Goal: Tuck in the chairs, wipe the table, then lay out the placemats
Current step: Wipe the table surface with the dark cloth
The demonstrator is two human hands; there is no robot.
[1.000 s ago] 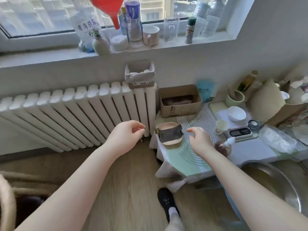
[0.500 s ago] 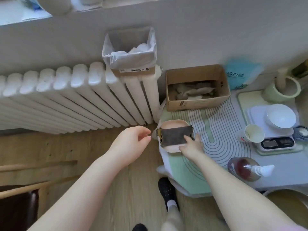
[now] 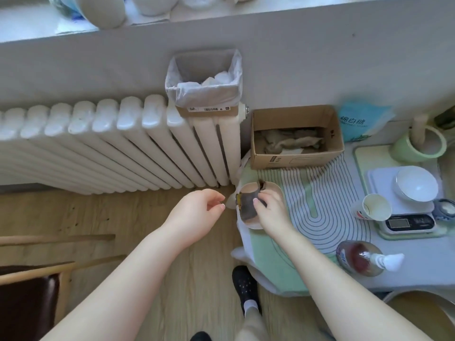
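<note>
A dark grey scrub sponge (image 3: 247,204) with a yellow edge lies in a beige dish (image 3: 272,189) at the near left corner of a low table (image 3: 423,264). My right hand (image 3: 272,210) is closed on the sponge, with thumb and fingers pinching it and one end lifted. Just left of the dish, my left hand (image 3: 197,215) hovers over the wooden floor, loosely curled and holding nothing. A green and white striped mat (image 3: 317,205) covers the table under the dish. The wooden frame and dark seat of a chair (image 3: 27,294) show at the bottom left.
A white radiator (image 3: 118,143) runs along the wall, with a lined bin box (image 3: 205,82) on top. On the table stand a cardboard box of rags (image 3: 295,139), a paper cup (image 3: 375,207), a scale with a bowl (image 3: 408,193), a green mug (image 3: 419,143) and a pump bottle (image 3: 359,258).
The view tipped down and closer. My right hand reached to the dish and closed on the sponge, which now curls up at one end. My left hand stayed beside the dish.
</note>
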